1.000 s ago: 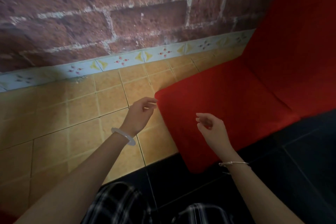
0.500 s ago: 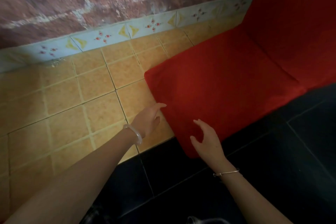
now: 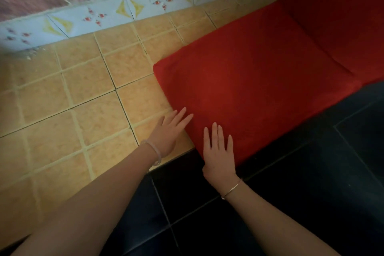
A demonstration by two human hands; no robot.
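We are resting our right grip [image 3: 218,153] flat on the near corner of the red cushion [image 3: 259,81], our left grip [image 3: 169,131] against its edge, both open and holding nothing, likely to straighten it.

Wears a thick pale bangle [image 3: 154,151] on the wrist behind the left hand [image 3: 168,131], smooth, rounded and faintly translucent. Wears a thin metal bangle [image 3: 232,188] behind the right hand [image 3: 218,160], a slim plain wire with a small knob at one end. Shows forearms [image 3: 93,203] bare along their whole visible length.
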